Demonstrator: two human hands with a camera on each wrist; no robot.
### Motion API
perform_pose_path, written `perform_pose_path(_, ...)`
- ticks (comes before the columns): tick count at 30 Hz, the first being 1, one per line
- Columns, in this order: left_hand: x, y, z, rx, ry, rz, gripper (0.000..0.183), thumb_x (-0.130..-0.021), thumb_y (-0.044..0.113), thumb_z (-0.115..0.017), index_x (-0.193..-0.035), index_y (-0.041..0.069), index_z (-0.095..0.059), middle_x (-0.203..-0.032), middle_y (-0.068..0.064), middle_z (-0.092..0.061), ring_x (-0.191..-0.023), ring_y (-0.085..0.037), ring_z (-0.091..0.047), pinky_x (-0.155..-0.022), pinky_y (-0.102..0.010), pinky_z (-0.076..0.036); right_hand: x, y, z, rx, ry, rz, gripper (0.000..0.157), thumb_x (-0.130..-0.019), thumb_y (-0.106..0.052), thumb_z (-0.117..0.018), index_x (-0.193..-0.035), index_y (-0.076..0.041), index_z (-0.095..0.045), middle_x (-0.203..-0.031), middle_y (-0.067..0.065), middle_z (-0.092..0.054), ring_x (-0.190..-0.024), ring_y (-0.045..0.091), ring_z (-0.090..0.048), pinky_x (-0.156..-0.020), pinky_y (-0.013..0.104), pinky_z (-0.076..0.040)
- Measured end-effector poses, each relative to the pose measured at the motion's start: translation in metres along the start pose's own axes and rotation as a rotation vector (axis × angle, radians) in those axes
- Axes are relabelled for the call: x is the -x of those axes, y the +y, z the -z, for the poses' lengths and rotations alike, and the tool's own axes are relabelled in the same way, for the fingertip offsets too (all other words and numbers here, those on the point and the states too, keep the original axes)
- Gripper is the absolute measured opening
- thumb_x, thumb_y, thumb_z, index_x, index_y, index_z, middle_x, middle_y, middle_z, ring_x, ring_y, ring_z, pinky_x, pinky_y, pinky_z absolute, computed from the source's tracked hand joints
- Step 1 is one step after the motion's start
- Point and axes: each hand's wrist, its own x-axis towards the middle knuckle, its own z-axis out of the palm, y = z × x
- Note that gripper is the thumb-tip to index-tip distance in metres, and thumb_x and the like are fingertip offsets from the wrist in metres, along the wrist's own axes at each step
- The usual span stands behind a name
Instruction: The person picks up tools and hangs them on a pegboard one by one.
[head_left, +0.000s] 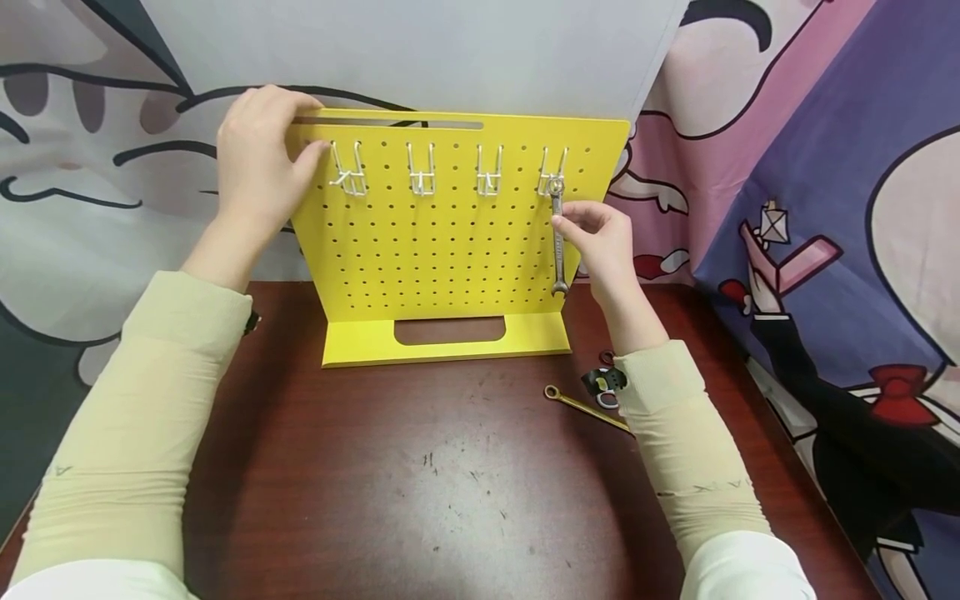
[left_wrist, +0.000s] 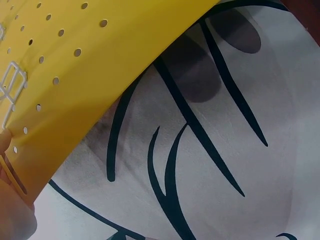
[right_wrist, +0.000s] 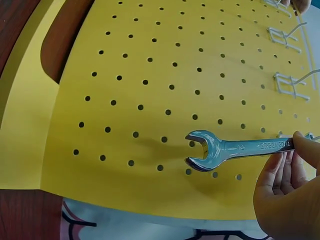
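A yellow pegboard (head_left: 450, 275) stands upright on its own foot, with several white wire hooks along its upper part. My left hand (head_left: 262, 162) grips the board's top left corner, thumb on the front face beside the leftmost hook (head_left: 348, 171). In my right hand (head_left: 603, 237) a silver combination wrench (head_left: 558, 250) is pinched between thumb and fingers near its upper half. The wrench hangs upright in front of the board, its ring end overlapping the rightmost hook (head_left: 546, 171). Its open jaw end (right_wrist: 207, 151) points down, close to the board's face.
On the dark wooden table (head_left: 420, 467) a gold wrench (head_left: 585, 407) lies right of the board's foot. Beside it, partly behind my right forearm, is a small black item (head_left: 600, 382). Cartoon-printed cloth (head_left: 810, 167) hangs behind and at the right.
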Motion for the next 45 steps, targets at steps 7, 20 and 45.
perform_pose_path(7, 0.000, 0.000, 0.000, -0.004, 0.000, -0.009, 0.033, -0.101, 0.012, -0.071, -0.134, 0.004, -0.069, -0.131, -0.018, -0.071, -0.126, -0.037, -0.059, -0.117, -0.047, -0.044, -0.007, 0.005, -0.006, -0.009, 0.018, -0.037, 0.007, -0.094, -0.008, -0.079, -0.101, -0.007, -0.079, -0.082, -0.015, -0.069, -0.086, 0.005, -0.059, -0.082, 0.022, -0.048)
perform_pose_path(20, 0.002, 0.001, 0.001, -0.007, 0.001, -0.006, 0.033, -0.101, 0.012, -0.071, -0.133, 0.004, -0.069, -0.131, -0.018, -0.071, -0.128, -0.037, -0.059, -0.119, -0.047, -0.043, -0.014, 0.010, -0.013, -0.052, 0.034, -0.057, 0.009, -0.094, -0.005, -0.078, -0.096, -0.014, -0.079, -0.085, -0.015, -0.070, -0.085, 0.004, -0.061, -0.080, 0.019, -0.050)
perform_pose_path(45, 0.001, 0.004, 0.004, -0.006, 0.004, -0.014, 0.033, -0.101, 0.012, -0.071, -0.134, 0.004, -0.068, -0.131, -0.018, -0.071, -0.128, -0.038, -0.059, -0.119, -0.047, -0.043, -0.004, 0.025, 0.002, 0.038, -0.091, -0.030, 0.029, -0.098, -0.007, -0.072, -0.122, 0.009, -0.072, -0.094, -0.016, -0.072, -0.087, 0.001, -0.067, -0.086, 0.017, -0.054)
